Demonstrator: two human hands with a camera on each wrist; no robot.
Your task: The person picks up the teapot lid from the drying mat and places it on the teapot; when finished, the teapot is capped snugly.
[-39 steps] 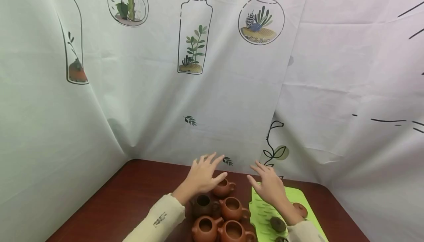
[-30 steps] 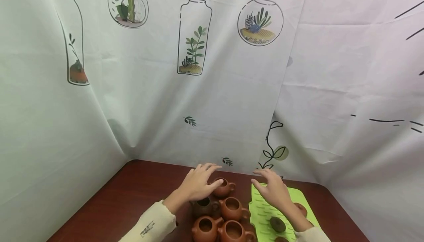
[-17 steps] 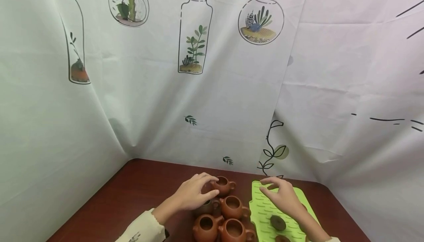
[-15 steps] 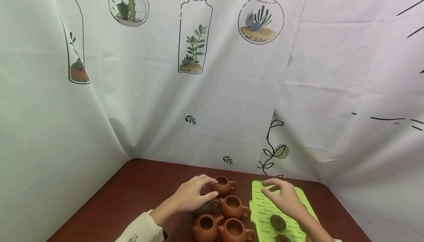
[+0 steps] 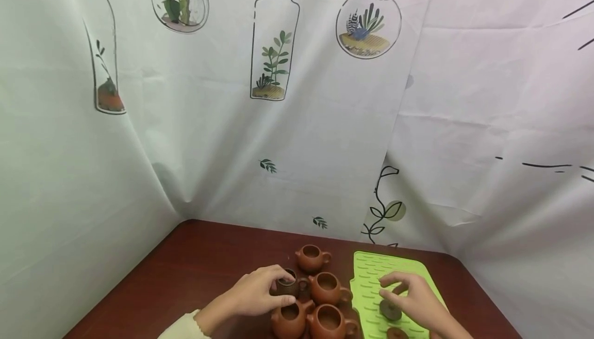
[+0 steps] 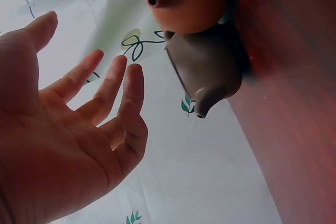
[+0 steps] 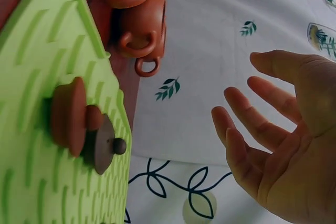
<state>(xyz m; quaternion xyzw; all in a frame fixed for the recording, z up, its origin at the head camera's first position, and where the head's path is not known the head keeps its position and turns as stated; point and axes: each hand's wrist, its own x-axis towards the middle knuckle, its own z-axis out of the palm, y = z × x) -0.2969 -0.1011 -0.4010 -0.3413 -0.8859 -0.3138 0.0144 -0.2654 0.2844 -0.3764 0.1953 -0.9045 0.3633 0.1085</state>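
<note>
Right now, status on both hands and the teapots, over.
Left hand open, fingers by the dark teapot, no grip seen. Right hand open above the dark lid on the green mat. Four clay teapots crowd close, lids off.

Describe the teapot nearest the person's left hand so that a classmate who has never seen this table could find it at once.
On the dark red table, left of the green mat, stands a cluster of small lidless clay teapots. Take the dark brown teapot at the left hand; the other four are orange-red.
</note>
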